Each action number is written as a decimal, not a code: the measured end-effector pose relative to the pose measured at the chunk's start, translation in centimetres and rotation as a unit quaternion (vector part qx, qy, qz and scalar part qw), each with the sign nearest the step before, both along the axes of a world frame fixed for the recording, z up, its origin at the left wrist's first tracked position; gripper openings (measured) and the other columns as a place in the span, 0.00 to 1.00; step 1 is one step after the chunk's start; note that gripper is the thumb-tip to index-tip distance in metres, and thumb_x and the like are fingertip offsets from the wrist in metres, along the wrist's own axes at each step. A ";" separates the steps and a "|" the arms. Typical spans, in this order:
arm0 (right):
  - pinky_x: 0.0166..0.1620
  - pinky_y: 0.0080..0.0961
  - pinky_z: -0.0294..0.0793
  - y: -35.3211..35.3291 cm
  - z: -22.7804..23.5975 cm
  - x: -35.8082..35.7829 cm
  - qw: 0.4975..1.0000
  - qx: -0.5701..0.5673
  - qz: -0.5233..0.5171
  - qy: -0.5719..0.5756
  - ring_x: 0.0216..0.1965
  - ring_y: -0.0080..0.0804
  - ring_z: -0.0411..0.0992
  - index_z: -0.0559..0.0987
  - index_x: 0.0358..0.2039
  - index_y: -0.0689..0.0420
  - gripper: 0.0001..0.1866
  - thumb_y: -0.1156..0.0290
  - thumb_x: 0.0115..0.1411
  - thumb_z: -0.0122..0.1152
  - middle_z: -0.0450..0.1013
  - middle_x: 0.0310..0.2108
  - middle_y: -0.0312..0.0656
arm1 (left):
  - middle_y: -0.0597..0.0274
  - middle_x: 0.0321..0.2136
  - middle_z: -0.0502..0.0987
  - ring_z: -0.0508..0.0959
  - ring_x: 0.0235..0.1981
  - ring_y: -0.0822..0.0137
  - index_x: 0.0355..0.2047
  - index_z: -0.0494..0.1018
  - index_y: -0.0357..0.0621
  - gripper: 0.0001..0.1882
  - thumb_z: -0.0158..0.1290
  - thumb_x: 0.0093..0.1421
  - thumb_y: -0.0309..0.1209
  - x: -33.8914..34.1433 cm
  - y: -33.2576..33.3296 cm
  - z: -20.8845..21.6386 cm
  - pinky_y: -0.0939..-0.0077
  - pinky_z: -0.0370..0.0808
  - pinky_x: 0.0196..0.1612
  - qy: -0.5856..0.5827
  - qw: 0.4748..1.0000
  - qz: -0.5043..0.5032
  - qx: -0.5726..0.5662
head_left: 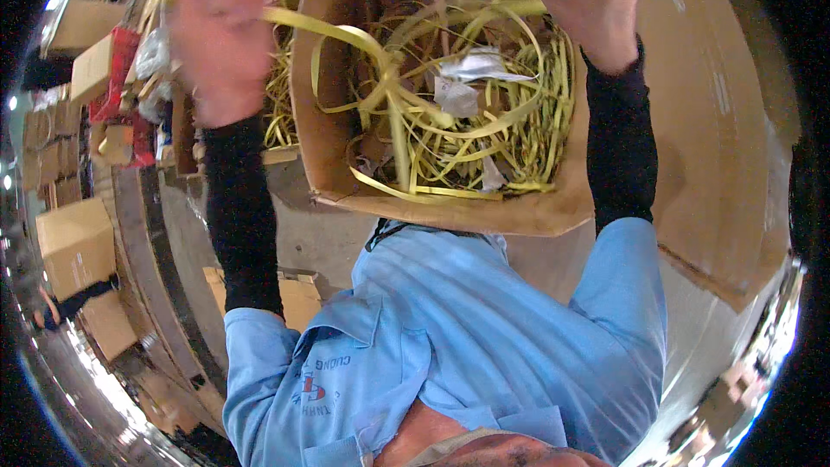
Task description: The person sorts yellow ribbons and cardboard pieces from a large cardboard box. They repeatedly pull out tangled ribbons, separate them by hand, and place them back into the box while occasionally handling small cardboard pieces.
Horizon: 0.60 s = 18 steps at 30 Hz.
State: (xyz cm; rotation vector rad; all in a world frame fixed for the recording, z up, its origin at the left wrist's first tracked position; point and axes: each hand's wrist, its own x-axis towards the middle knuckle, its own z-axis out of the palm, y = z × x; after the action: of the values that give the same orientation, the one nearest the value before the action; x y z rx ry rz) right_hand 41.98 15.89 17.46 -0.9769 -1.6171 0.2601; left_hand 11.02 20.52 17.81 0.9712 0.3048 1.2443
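Note:
Yellow plastic strapping (346, 32) runs from my left hand (220, 43) into an open cardboard box (450, 214). That hand is raised beyond the box's left side and blurred by motion; it looks closed around the strap, which shows on both sides of it. My right hand (596, 4) is over the far right part of the box. Its fingers are cut off by the top edge, so their grip is hidden. Inside the box lies a tangled heap of yellow straps (527, 134), with crumpled white scraps (456, 97) among them.
A wide cardboard flap (705, 130) spreads to the right of the box. More yellow straps (278, 108) lie just left of it. Farther left are a red crate (112, 91), a closed carton (78, 246) and stacked cardboard. Grey floor (320, 238) shows below the box.

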 end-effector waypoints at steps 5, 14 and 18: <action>0.37 0.23 0.73 6.7 -6.2 1.0 0.992 -0.025 -0.105 -0.072 0.32 0.23 0.75 0.81 0.42 0.60 0.12 0.66 0.62 0.61 0.80 0.32 0.36 | 0.67 0.16 0.55 0.58 0.19 0.72 0.15 0.57 0.50 0.13 0.44 0.54 0.23 -16.9 -4.9 10.0 0.75 0.58 0.29 -0.056 0.943 0.320 0.070; 0.42 0.22 0.73 13.5 -14.5 -6.0 0.960 -0.240 0.077 0.121 0.35 0.24 0.77 0.82 0.42 0.62 0.15 0.63 0.66 0.58 0.80 0.34 0.40 | 0.66 0.21 0.57 0.61 0.25 0.71 0.22 0.57 0.48 0.09 0.43 0.59 0.25 -36.6 -23.5 14.6 0.73 0.61 0.33 0.283 0.686 0.648 0.171; 0.41 0.24 0.75 18.0 -15.0 -5.4 0.986 -0.154 0.064 -0.009 0.35 0.26 0.77 0.81 0.43 0.59 0.13 0.64 0.67 0.56 0.81 0.34 0.40 | 0.63 0.27 0.59 0.62 0.31 0.68 0.29 0.58 0.46 0.07 0.45 0.59 0.26 -43.2 -33.8 12.4 0.72 0.61 0.37 0.268 0.642 0.712 0.097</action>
State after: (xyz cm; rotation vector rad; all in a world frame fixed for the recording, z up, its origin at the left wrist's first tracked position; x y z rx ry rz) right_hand 36.63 33.84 2.43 -1.1115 -1.6903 0.6043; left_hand -32.20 -13.29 30.19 1.2766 1.6947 2.3964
